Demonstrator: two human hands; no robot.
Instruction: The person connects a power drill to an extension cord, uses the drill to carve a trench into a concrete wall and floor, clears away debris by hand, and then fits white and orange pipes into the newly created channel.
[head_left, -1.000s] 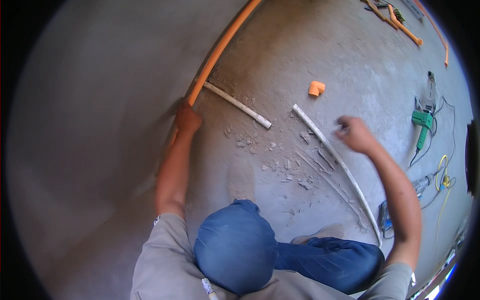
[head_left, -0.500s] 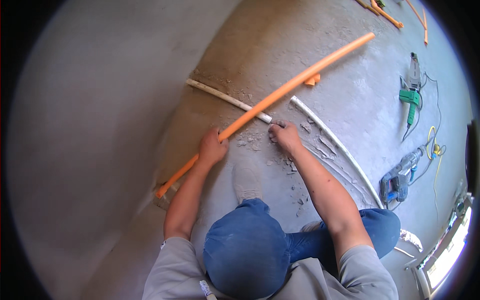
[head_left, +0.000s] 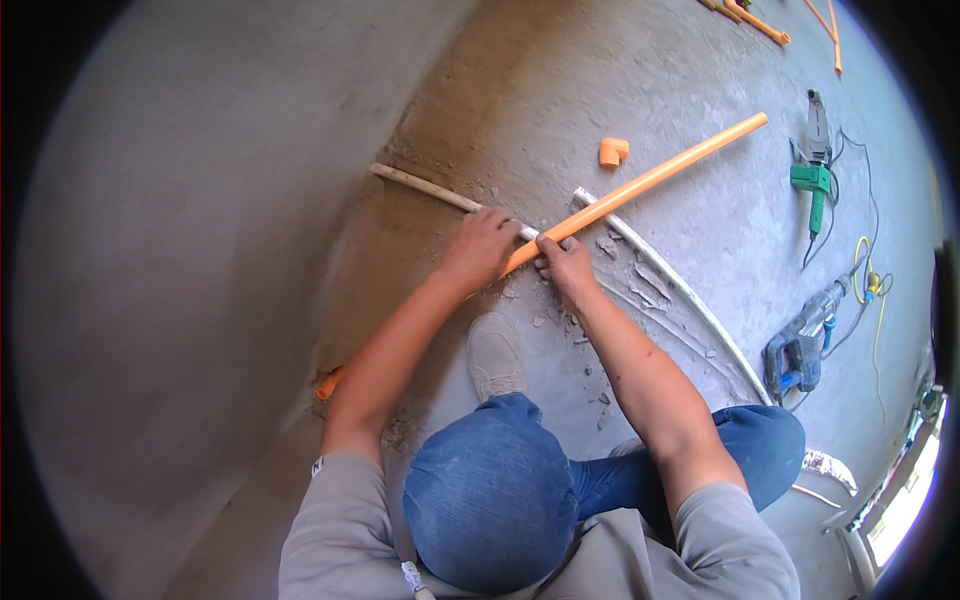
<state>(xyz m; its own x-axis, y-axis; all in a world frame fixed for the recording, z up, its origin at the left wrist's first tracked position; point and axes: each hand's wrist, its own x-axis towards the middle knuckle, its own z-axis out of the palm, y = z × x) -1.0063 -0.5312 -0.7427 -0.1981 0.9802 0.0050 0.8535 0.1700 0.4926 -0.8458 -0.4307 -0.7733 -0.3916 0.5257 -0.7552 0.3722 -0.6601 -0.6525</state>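
A long orange pipe (head_left: 660, 172) slants across in front of me, its near-left end passing under my left forearm. My right hand (head_left: 567, 266) pinches it with thumb and fingers, close to where the end of a short whitish pipe (head_left: 420, 186) meets it. My left hand (head_left: 480, 250) is over the short pipe, just left of the right hand. Its fingers look stretched and a little apart, with the tips partly hidden near the two pipes. A longer whitish curved pipe (head_left: 690, 300) lies to the right, and the orange pipe crosses above its far end.
An orange elbow fitting (head_left: 613, 152) lies beyond the pipes. At right are a green-handled tool (head_left: 815, 180) with a cable and a rotary hammer drill (head_left: 800, 345). Broken rubble (head_left: 650, 285) litters the floor near my right forearm. A wall (head_left: 200, 200) rises at left.
My left hand has let go of the orange pipe's lower part and moved up and right to the short whitish pipe. My right hand now grips the orange pipe, whose far end has swung downward.
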